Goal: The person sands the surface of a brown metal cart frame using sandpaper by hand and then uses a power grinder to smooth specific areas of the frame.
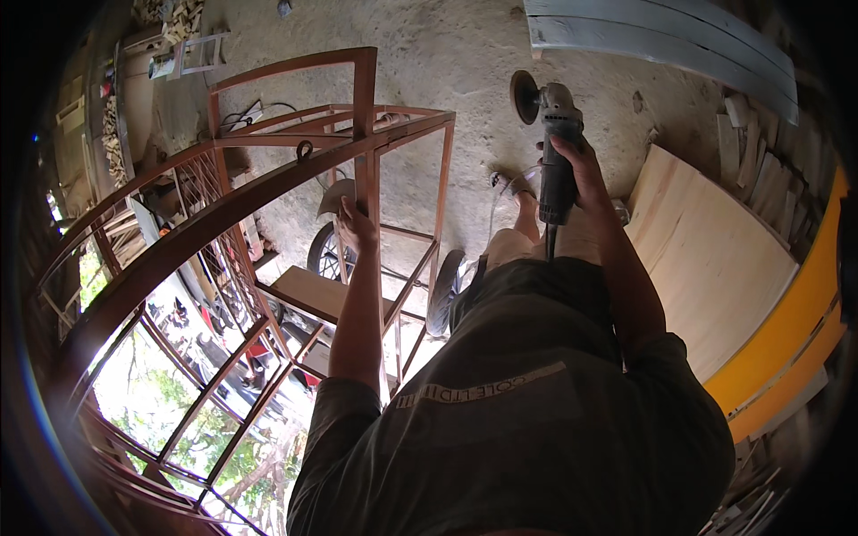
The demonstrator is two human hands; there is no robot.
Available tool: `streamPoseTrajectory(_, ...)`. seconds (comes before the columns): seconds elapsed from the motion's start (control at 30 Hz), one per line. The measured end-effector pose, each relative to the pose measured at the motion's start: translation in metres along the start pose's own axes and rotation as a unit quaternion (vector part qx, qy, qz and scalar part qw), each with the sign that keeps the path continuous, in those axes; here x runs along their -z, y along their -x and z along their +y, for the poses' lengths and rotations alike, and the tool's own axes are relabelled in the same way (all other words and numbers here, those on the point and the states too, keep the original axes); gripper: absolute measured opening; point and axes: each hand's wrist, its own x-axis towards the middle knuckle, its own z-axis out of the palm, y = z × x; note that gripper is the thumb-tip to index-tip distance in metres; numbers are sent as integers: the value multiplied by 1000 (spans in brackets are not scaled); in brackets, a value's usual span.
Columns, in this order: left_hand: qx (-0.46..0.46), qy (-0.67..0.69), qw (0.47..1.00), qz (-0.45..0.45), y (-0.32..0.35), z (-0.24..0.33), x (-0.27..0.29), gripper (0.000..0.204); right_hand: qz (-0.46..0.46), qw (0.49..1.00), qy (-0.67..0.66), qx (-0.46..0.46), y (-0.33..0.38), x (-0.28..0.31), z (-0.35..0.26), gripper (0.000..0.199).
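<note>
My right hand point(579, 165) is wrapped round the dark body of an angle grinder point(559, 183), held up in front of me. Its round disc point(525, 96) points away from me, and the cord hangs from the near end. My left hand point(359, 230) is at an upright post of a reddish-brown metal frame point(364, 98). A flat greyish-brown piece point(335, 196) sticks out from its fingers beside the post; it looks pinched there, though the fingers are partly hidden.
The frame spreads over the left side, with wheels point(331, 255) and a wooden board point(308, 293) low within it. A plywood sheet point(706, 259) and a yellow panel point(786, 348) lean at the right. A pale blue plank bench point(661, 40) stands far right on the rough floor point(447, 62).
</note>
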Motion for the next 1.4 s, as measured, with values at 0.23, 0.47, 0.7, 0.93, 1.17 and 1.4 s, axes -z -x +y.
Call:
streamPoseTrajectory(0.23, -46, -50, 997, 29, 1, -8, -4, 62, 17, 985, -117, -126, -27, 4, 6, 60)
streamPoseTrajectory(0.47, -17, -32, 999, 24, 4, -1, 0, 63, 16, 991, -98, -90, -45, 12, 6, 55)
streamPoseTrajectory(0.7, -28, -39, 999, 21, 4, -1, 1, 63, 35, 988, -99, -116, -49, 15, 4, 52)
streamPoseTrajectory(0.93, -51, -48, 997, 25, 3, 1, 5, 60, 32, 987, -63, -142, -53, -6, 21, 53)
streamPoseTrajectory(1.17, 6, -42, 999, -7, 5, 10, 9, 62, -24, 975, -113, -189, -53, -61, 62, 48)
streamPoseTrajectory(1.4, -19, -43, 999, 13, 4, 1, 3, 63, -117, 987, -37, -107, -42, -134, 75, 61)
